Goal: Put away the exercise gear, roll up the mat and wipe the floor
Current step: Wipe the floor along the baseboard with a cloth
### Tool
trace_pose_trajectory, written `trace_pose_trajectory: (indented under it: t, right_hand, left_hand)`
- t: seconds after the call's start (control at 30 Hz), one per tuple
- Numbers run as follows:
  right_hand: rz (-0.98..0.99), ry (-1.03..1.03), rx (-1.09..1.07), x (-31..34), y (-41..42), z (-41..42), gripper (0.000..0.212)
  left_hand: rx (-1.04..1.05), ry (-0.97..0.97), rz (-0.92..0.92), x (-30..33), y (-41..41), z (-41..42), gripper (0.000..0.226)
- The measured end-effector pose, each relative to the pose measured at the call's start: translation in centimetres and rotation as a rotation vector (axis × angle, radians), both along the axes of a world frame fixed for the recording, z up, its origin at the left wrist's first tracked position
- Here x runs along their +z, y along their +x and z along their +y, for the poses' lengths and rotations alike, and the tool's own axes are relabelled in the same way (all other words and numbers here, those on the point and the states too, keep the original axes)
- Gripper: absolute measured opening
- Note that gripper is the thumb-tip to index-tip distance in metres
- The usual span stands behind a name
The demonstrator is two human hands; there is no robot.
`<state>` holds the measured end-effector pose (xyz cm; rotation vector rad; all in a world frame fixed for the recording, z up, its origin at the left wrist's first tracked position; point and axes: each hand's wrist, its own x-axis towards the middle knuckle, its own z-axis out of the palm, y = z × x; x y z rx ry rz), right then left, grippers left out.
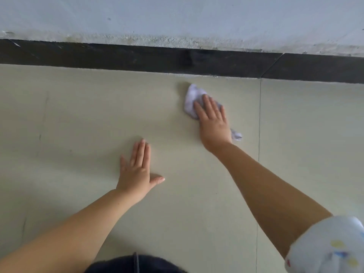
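Observation:
A crumpled white cloth (192,97) lies on the pale beige tiled floor (78,115), close to the dark skirting. My right hand (213,121) presses flat on top of the cloth, fingers stretched toward the wall, with cloth showing past the fingertips and a corner sticking out by the wrist. My left hand (137,170) rests flat on the bare floor, nearer to me and to the left, fingers together and thumb spread, holding nothing. No mat or exercise gear is in view.
A black skirting band (118,58) runs across the foot of a worn white wall (177,16). A thin tile joint (259,134) runs from the skirting toward me, right of the cloth. Dark fabric (136,265) shows at the bottom edge.

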<state>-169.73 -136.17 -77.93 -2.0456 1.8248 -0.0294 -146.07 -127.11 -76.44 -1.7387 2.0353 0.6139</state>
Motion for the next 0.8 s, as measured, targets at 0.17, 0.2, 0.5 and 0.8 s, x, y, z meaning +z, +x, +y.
trace_pose_trajectory:
  t: [0.17, 0.2, 0.5, 0.8]
  right_hand:
    - [0.103, 0.284, -0.352, 1.8, -12.7, 4.4, 0.061]
    - [0.119, 0.351, -0.353, 2.2, -13.2, 4.8, 0.063]
    - [0.31, 0.586, -0.299, 4.3, -12.7, 2.6, 0.066]
    - [0.212, 0.624, -0.354, 4.3, -3.4, 11.6, 0.066]
  left_hand:
    - [-0.05, 0.218, -0.066, 2.3, -0.1, -1.5, 0.099]
    - [-0.071, 0.273, -0.072, 3.0, 0.0, -2.0, 0.097]
    - [-0.608, 0.157, -0.182, 5.9, -3.0, -9.0, 0.068]
    - [-0.418, 0.096, 0.151, -0.7, -8.8, -7.4, 0.1]
